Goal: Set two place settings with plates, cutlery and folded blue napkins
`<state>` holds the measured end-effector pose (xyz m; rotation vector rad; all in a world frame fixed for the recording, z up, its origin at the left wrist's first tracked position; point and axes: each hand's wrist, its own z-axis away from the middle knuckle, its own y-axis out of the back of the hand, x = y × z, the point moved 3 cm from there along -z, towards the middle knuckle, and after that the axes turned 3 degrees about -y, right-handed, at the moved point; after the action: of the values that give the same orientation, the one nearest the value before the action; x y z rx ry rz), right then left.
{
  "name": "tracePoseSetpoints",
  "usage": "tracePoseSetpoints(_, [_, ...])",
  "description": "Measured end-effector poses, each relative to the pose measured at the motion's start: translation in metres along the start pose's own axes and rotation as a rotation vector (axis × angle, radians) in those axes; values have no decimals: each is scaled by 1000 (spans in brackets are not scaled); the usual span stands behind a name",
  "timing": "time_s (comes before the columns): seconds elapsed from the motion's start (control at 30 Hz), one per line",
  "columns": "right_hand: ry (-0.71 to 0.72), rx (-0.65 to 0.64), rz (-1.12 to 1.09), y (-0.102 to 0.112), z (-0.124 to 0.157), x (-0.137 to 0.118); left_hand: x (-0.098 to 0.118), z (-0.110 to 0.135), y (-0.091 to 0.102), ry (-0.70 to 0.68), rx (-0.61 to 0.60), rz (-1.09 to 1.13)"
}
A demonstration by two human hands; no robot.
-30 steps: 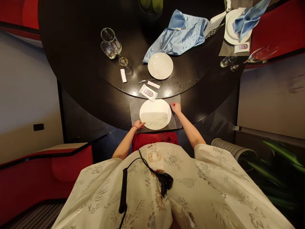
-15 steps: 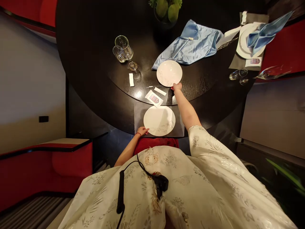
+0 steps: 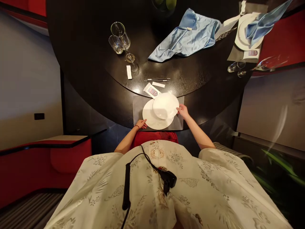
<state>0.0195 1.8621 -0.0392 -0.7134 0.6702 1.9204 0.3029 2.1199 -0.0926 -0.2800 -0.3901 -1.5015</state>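
A large white plate [image 3: 150, 120] lies on a grey placemat [image 3: 138, 106] at the near edge of the dark round table [image 3: 90, 63]. My right hand [image 3: 183, 111] grips the right rim of a smaller white plate [image 3: 165, 105], which is over the large plate's far right part. My left hand [image 3: 141, 123] rests with its fingers on the large plate's near left rim. Just beyond the plates lie a small printed packet [image 3: 152, 91], a white paper strip [image 3: 158, 84] and thin metal chopsticks [image 3: 157, 79].
Two glasses [image 3: 119, 40] and a white slip [image 3: 129, 72] stand at the left. A crumpled blue napkin [image 3: 184, 36] lies further back. At the far right is another place setting [image 3: 247, 30] with a blue napkin, and glasses [image 3: 240, 66]. Red seats flank the table.
My right hand reached out to the small plate on the table's raised centre, took it by the rim and brought it back over the large plate. My left hand stayed put.
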Motion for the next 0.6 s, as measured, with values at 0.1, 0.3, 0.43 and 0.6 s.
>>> tracePoseSetpoints(0.1, [-58,-36,146,-32,22,30,1,0,1,-29,21,-14])
tracePoseSetpoints(0.3, [34,-31,382,-54,25,43,0,6,-1,-74,61,-49])
tracePoseSetpoints(0.43, [184,43,684,-53,25,25,10,10,5,-97,67,-301])
tracePoseSetpoints(0.6, [135,19,1087,-59,31,6,46,14,21,-168,298,-864])
